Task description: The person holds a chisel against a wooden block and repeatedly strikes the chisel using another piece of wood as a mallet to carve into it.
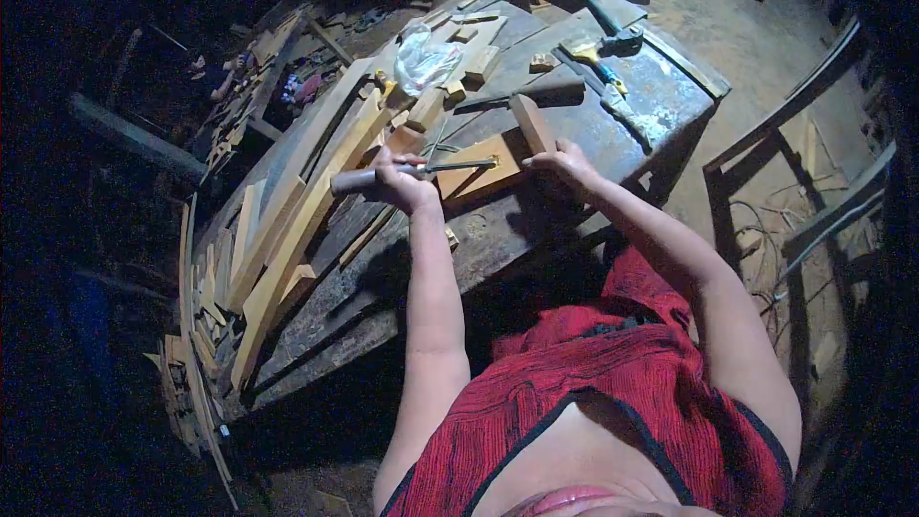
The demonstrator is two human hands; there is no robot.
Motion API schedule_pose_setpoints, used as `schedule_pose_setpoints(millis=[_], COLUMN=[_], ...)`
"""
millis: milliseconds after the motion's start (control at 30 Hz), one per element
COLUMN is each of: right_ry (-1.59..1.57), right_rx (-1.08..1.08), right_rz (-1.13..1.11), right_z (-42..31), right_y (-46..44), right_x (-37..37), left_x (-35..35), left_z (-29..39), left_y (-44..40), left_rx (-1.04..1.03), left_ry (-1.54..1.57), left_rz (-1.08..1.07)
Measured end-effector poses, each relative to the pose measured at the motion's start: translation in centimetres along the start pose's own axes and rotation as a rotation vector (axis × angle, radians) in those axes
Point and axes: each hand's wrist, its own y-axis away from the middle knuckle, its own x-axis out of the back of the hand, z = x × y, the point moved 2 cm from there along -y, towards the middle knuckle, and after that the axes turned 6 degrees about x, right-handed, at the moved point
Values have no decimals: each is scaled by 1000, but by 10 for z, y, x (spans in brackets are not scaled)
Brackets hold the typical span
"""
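Left hand [407, 184] clasps a chisel [458, 167], right hand [567, 167] a wooden block [532, 124], board [494, 179] between them.

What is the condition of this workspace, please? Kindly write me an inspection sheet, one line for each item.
Surface: dark, worn workbench, pale stains at its right end.
Job's things: chisel-like tool, its tip at a small cut in the board; wooden block beside it.
Clutter: long timbers, plastic bag, hammer, brush.
Hands: left hand grips the chisel-like tool; right hand holds the wooden block.
Cables: pale cable-like line at right; connection not visible.
Surroundings: bare floor beyond the workbench; left side mostly too dark to judge.
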Motion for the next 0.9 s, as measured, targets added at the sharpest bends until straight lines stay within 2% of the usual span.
schedule_pose_setpoints(millis=[67,133,233,300,333,367,433,567,633,900], right_ry=[-68,-367,-298,-228,-179,-190,-188,-217,-145,-252], right_rx=[28,-86,-52,-36,-31,-35,-54,-117,-62,-58], right_rz=[-35,-90,-97,-84,-74,-73,-70,-53,-87,-107], right_z=[-10,-7,39,33,23,13,-3,-19,-15,-26], right_y=[4,0,-31,-25,-17,-11,-2,9,6,15], right_x=[3,7,5,5,4,5,6,8,9,9], left_x=[0,-7,-26,-35,-41,-43,-69,-75,-79,-94], left_z=[1,7,21,24,24,23,32,19,18,10], left_y=[-3,-3,10,8,8,10,36,36,38,54], left_rx=[107,141,168,254,241,242,100,78,71,60], left_ry=[82,42,-5,143,128,117,-11,-54,-84,-194], left_rz=[119,114,90,-171,-266,-269,-381,-457,-456,-505])
